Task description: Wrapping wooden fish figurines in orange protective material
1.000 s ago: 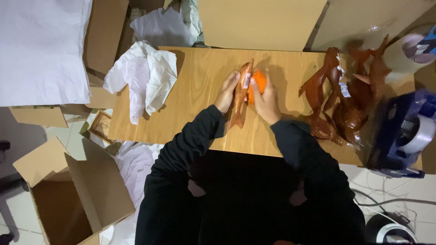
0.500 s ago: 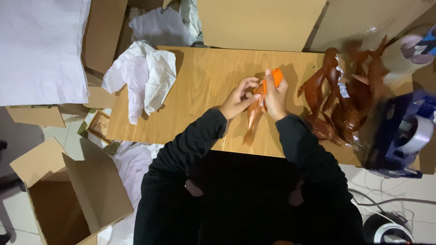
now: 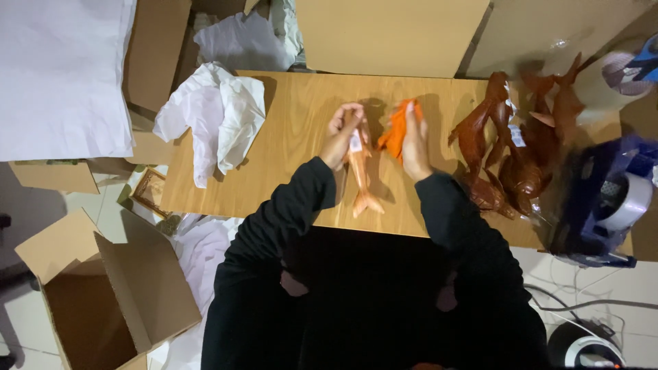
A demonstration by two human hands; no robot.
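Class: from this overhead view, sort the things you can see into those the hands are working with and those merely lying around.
In hand:
wooden fish carving, left hand
orange cloth, right hand

Lying about:
pile of carvings
white paper
tape dispenser
open box

Wooden fish carving (image 3: 361,175) tail toward person; orange cloth (image 3: 396,131), apparently crumpled.

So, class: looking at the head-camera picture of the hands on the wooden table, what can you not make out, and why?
- Head view: the small tag on the wooden fish carving is too small to make out.
- The orange cloth is partly covered by the right hand.
- The carving's head is hidden by the left hand.
- The tape dispenser is blurred.
- The cardboard box is cut off by the bottom edge.
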